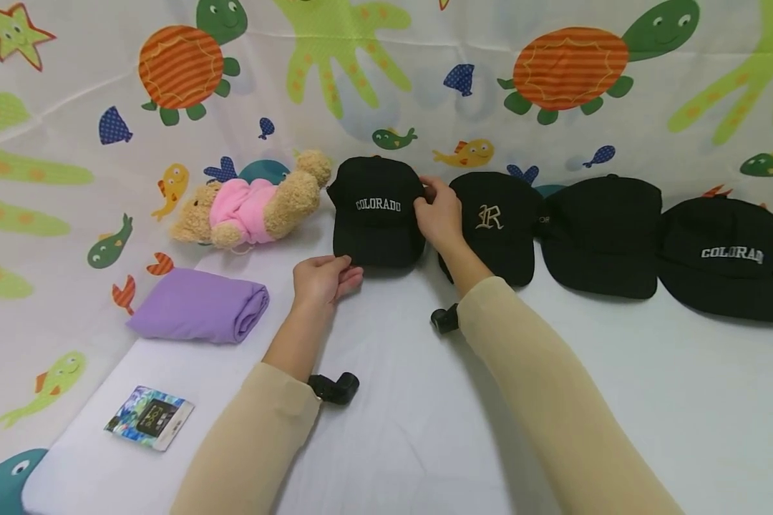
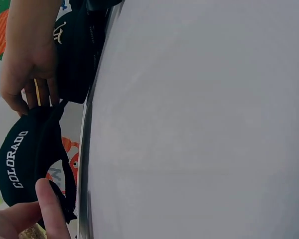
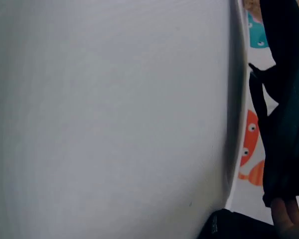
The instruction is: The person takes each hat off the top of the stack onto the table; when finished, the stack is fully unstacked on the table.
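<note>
A black cap with white COLORADO lettering stands near the backdrop, crown up and brim toward me. My left hand pinches the brim's lower left edge between thumb and fingers. At the crown's right side, my right hand grips the cap, thumb in front and fingers partly hidden behind. In the left wrist view the COLORADO cap appears between both hands, with a strap opening at its back. The right wrist view shows the right fingertips at the dark cap's edge.
Right of the held cap, a row continues with an R-lettered cap, a plain black cap and another COLORADO cap. To the left are a teddy bear in pink, a folded purple cloth and a small colourful packet.
</note>
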Tool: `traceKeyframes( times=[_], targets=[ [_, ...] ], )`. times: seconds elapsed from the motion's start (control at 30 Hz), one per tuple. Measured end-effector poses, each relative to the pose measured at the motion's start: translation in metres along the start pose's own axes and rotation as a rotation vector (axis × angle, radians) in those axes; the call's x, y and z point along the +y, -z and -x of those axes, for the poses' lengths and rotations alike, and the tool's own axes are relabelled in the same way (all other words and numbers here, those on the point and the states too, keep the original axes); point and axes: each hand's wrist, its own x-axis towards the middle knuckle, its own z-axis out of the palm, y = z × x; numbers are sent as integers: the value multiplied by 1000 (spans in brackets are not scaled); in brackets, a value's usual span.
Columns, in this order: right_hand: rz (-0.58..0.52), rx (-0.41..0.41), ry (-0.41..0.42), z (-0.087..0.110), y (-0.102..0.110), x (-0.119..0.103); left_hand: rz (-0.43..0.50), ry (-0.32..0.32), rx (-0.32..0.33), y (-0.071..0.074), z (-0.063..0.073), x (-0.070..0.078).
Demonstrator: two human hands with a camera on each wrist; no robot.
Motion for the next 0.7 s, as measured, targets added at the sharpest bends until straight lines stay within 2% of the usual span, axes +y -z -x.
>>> traceKeyframes(
  times=[0.17,0.3,0.4,0.57,0.7],
  targets=[
    [-11,20,13,0,-2,-1,2,-28,12,-6,-6,1],
    [0,-1,12,-1,-3,-1,-2,-51,15,-12,-13,2],
    [20,-67,0,-3,-3,-1,1,-55,23,-15,-18,4],
    [77,-225,-27,-7,0,1,21,-47,52,-15,-25,5],
    [92,-260,-51,-8,2,4,-6,-31,47,-18,-27,3]
  ],
)
